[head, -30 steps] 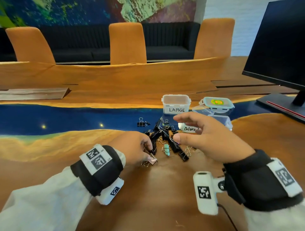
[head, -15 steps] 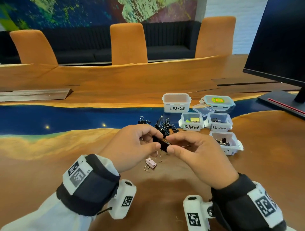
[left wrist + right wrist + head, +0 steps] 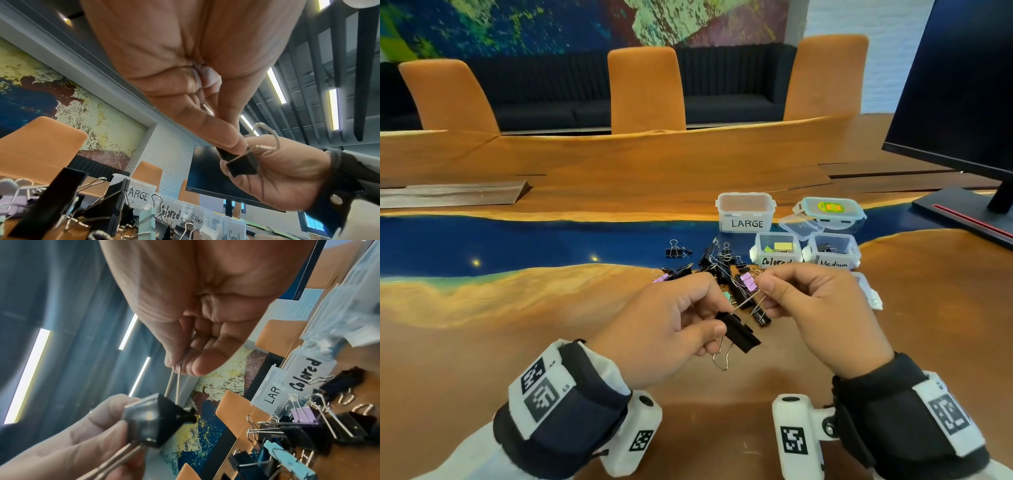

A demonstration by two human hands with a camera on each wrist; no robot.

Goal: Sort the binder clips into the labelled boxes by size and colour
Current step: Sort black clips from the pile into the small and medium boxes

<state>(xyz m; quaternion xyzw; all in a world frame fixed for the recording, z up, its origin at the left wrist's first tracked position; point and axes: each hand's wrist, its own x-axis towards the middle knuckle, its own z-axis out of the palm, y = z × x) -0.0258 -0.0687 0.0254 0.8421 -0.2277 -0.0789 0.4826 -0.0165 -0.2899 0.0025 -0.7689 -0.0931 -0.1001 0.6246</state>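
While the left hand (image 3: 671, 329) pinches the black binder clip (image 3: 739, 331) body above the table (image 3: 551, 342), the right hand (image 3: 815, 308) pinches its wire handle (image 3: 751, 301).

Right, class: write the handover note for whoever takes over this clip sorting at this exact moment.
Left hand pinches a big black clip by its body; right hand pinches its wire handle. Both are above the pile of black, purple and teal clips.
Done: some clips lie in the Colored box and Medium box.
Left: this clip probably goes in the Large box, which looks empty; then sort the pile.
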